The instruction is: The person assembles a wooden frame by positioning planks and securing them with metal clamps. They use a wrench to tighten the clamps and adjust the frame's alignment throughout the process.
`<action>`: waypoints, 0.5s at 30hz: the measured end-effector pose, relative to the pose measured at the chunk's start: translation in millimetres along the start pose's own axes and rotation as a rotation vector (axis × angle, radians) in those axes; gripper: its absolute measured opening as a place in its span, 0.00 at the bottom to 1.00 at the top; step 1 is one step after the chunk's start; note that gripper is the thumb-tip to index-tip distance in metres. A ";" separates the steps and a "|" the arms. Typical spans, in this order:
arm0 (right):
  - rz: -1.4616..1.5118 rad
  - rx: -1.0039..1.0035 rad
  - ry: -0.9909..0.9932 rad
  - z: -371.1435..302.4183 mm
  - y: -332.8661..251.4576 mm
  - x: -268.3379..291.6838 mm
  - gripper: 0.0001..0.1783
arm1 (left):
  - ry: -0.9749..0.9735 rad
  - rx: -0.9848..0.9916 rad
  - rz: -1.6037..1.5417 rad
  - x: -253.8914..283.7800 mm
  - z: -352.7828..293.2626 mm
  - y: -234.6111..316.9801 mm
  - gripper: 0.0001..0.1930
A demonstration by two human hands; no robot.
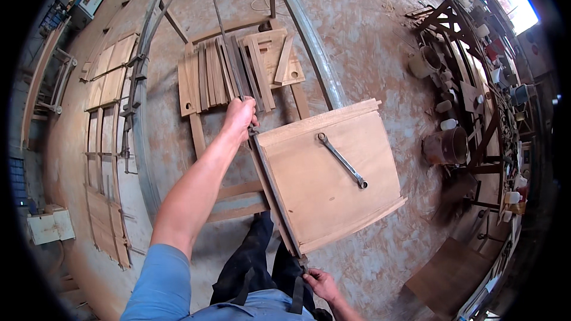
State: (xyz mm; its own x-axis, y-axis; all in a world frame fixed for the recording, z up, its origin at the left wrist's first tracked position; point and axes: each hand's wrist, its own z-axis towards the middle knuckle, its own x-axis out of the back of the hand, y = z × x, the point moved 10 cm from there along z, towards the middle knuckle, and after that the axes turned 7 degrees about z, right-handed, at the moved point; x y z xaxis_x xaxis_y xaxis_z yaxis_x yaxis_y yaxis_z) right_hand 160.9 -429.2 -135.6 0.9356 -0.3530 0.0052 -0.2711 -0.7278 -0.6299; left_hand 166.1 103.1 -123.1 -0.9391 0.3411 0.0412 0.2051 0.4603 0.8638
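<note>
A long metal bar clamp lies along the left edge of a light wooden panel, which has strips of wood along its far and near edges. My left hand is closed round the clamp's bar at the panel's far left corner. Down by my waist, my right hand has its fingers closed on the clamp's near end, beside the panel's near left corner. On top of the panel rests a double-ended ring wrench, lying diagonally with neither hand touching it.
Beyond my left hand, wooden strips lie side by side on a low wooden stand. Metal rails run on both sides of it. Clamped wooden frames stand at left; buckets and a cluttered rack line the right.
</note>
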 end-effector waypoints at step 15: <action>0.282 -0.016 -0.148 32.8 -10.3 -64.8 0.11 | -0.133 -0.006 0.200 -68.3 56.9 29.6 0.07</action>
State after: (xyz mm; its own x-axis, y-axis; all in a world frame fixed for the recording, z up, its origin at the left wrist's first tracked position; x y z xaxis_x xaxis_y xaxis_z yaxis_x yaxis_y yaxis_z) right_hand 110.4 -379.6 -155.0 0.8454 -0.4537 -0.2820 -0.5271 -0.6229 -0.5781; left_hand 252.0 140.1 -128.8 -0.8354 0.5301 0.1455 0.3813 0.3682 0.8480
